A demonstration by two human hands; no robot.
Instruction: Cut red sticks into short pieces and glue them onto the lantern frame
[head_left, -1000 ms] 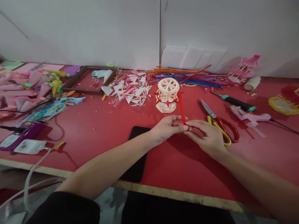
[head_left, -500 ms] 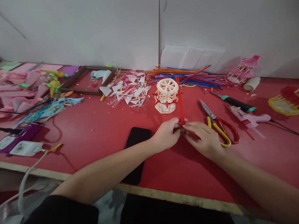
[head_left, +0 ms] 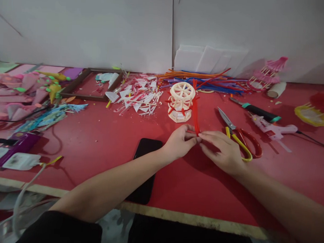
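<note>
A few red pipe cleaners stand upright in my fingertips, their lower ends pinched where both hands meet. My left hand is closed on them from the left, thumb and fingers together. From the right, my right hand pinches the same lower end. Just beyond my hands stands a small cream-coloured lantern-like frame, with a spoked wheel top and red pieces around its middle. Yellow-and-red-handled scissors lie open beside my right hand. A black phone lies partly under my left forearm.
Behind is a pile of coloured pipe cleaners, with paper scraps to its left. On the right are a pink glue gun, a black-handled tool and a pink tiered model. A purple power strip with a white charger sits left.
The view has shifted slightly. My left fingers have moved a little on the red pipe cleaners, whose upper ends now spread slightly. Both hands stay together at the lower end.
</note>
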